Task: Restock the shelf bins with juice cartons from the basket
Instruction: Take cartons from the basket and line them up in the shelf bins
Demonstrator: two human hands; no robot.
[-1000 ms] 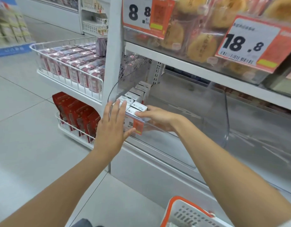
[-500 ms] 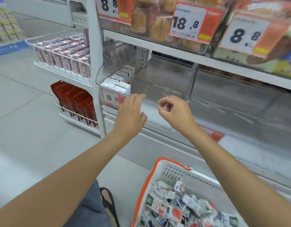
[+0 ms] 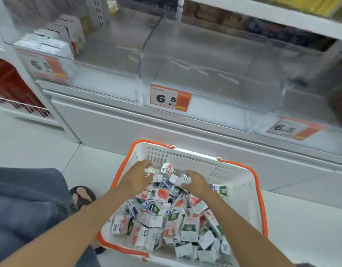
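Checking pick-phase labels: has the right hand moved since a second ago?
Yes. The right hand was up at the left shelf bin; now it is well below that bin, down in the basket, fingers curled on a juice carton.

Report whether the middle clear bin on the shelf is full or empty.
Empty. The middle bin shows only its bare floor through clear walls; stocked cartons stand in the left bin.

Left hand [image 3: 136, 179], right hand [image 3: 196, 184] in basket [image 3: 236, 182], fingers curled on juice cartons [image 3: 163, 193].
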